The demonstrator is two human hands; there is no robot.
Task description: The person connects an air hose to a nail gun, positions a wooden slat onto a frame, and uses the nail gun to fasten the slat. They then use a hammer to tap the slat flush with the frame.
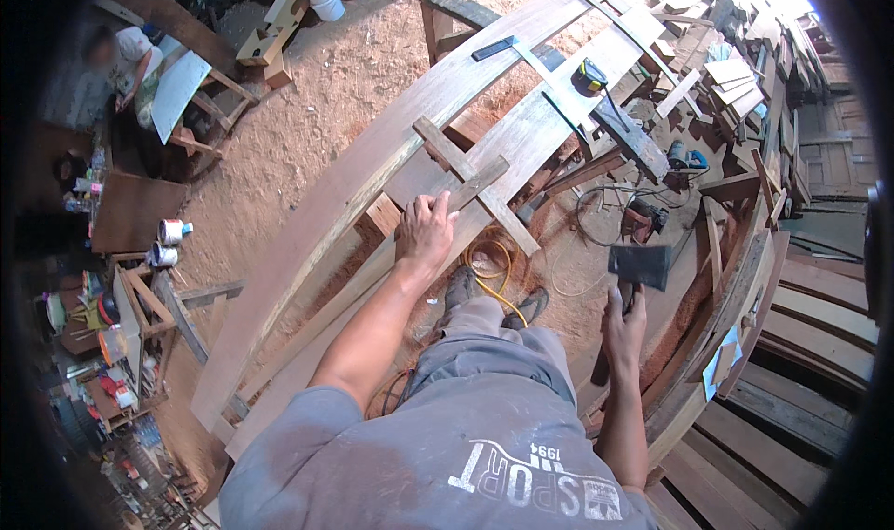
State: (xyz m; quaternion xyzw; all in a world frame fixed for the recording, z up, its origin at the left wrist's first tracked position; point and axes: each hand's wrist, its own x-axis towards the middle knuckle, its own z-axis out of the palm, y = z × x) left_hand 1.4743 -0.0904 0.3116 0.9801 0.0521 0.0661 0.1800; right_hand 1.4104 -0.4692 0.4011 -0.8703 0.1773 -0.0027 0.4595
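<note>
My right hand [622,327] is closed around the handle of a mallet with a dark, block-shaped head [640,266]. It is held up to the right of my body, with the head above the fist. My left hand [426,232] is closed over the near end of a short wooden stick [482,182]. That stick lies across a crosspiece [512,224], which spans two long planks. Left of the hand runs a wide curved plank [326,195] with a rough edge. The straighter plank [531,134] passes under the crosspiece.
A tape measure [589,78] and a black-handled square [494,48] rest on the planks. A yellow cord [507,269] loops on the floor by my feet. Power tools [643,219] and wood offcuts [736,88] lie at right. Another person [135,64] sits far left beside a light board [180,95].
</note>
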